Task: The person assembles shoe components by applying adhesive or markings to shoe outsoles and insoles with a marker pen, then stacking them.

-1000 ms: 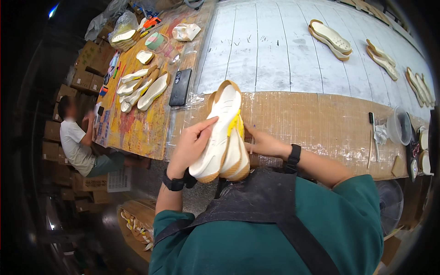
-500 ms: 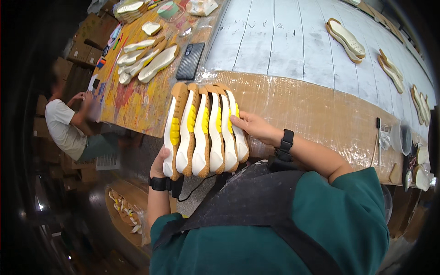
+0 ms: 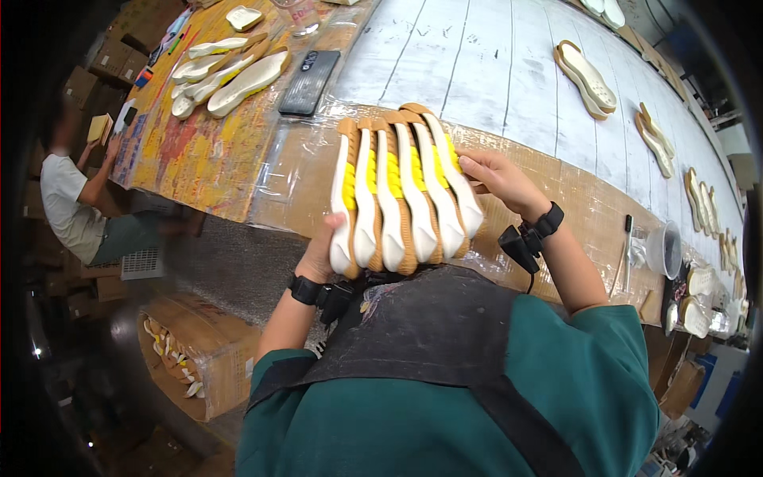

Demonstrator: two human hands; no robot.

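Note:
Between my hands is a row of several shoe soles (image 3: 389,191), set on edge side by side, white with tan undersides and bright yellow patches. My left hand (image 3: 324,248) is closed against the left end of the row, low down near the broad ends. At the opposite end my right hand (image 3: 505,184) presses the outermost sole near its yellow patch, with the thumb on the near side and the other fingers partly hidden behind. The row is held above the edge of a plastic-wrapped cardboard sheet (image 3: 540,179), close to my dark apron.
Loose soles (image 3: 248,83) and a dark phone (image 3: 310,83) lie on the paint-stained table (image 3: 207,159) at left. More soles (image 3: 586,78) rest on the pale lined surface (image 3: 509,48). A plastic cup (image 3: 664,250) stands right. A cardboard box (image 3: 226,358) holds soles; a person (image 3: 71,195) sits far left.
Both hands have carried the row of soles to the right, and it now spreads wider at the right end. The view has shifted, showing more of the cardboard box. The person's hands have moved.

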